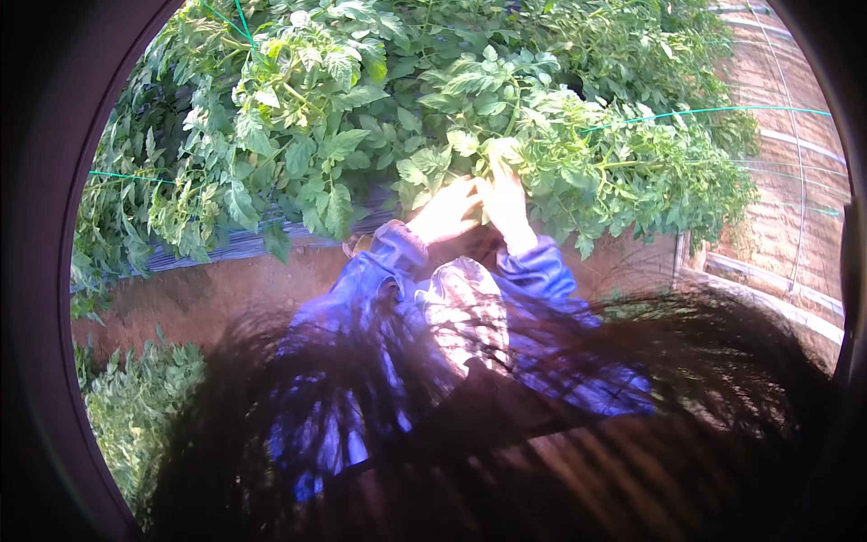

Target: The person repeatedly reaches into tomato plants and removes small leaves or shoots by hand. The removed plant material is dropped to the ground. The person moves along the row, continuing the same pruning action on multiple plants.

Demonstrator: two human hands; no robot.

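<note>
Tomato plants point(325, 135) with dense leaves fill the area before me. Both my hands reach into the foliage at the front of a leafy tomato shoot point(508, 101), close together and washed out by sunlight. My left hand point(443, 213) points its fingers toward my right hand, low among the leaves. Slightly higher, my right hand point(506, 206) has its fingertips against a pale, brightly lit leaf point(502, 149). Glare and leaves hide whether either hand grips a stem. Blue sleeves point(542, 267) cover my forearms.
Green twine point(711, 112) runs from the plants to the right. Plastic mulch film point(237, 247) edges the bed beside a bare soil path point(196, 291). More plants point(142, 400) grow at lower left. Plastic sheeting point(765, 196) with pale rails stands right. Dark hair point(237, 406) covers the lower view.
</note>
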